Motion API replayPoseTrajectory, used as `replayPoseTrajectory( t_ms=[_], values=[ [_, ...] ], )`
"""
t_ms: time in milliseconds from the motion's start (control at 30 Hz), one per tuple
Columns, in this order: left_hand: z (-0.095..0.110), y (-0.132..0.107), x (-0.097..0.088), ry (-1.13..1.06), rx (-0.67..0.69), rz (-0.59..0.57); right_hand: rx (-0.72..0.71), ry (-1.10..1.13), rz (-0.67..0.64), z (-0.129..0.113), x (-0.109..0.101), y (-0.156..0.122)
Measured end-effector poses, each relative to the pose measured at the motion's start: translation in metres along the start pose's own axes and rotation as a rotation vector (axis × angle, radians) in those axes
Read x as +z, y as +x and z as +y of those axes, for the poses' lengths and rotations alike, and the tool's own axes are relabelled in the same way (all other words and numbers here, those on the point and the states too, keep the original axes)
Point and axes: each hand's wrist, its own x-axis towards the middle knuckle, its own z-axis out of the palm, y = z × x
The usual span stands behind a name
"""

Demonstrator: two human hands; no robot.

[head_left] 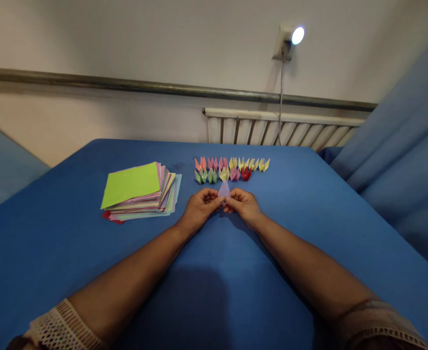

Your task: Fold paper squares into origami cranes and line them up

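Observation:
My left hand (199, 208) and my right hand (245, 205) meet at the middle of the blue table (309, 233). Between them both pinch a small folded lilac paper piece (223, 189), its pointed tip upward. Just beyond it lie two rows of small folded paper figures (232, 169) in pink, yellow, green and red. A fanned stack of coloured paper sheets (139, 192), lime green on top, lies to the left of my left hand.
A white radiator (283, 131) and a metal rail (126, 86) run along the wall behind the table. A lit lamp (290, 39) is plugged in above. Blue fabric (400, 146) rises at the right.

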Motion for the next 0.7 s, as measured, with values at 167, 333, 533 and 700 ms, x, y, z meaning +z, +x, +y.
replayPoseTrajectory(
  t_ms=[167,333,533,700],
  values=[
    [-0.002,0.0,0.001,-0.004,-0.003,0.01,0.019,-0.003,-0.02,-0.001,0.001,-0.001],
    [-0.001,0.0,-0.001,-0.031,-0.029,0.028,0.043,0.001,-0.041,0.0,0.001,-0.001],
    [-0.001,0.003,-0.004,-0.035,-0.096,0.007,-0.031,-0.026,-0.041,0.007,0.0,0.002],
    [-0.001,0.0,-0.003,-0.1,-0.116,0.04,-0.032,-0.041,-0.021,0.011,0.003,0.002]
  ],
)
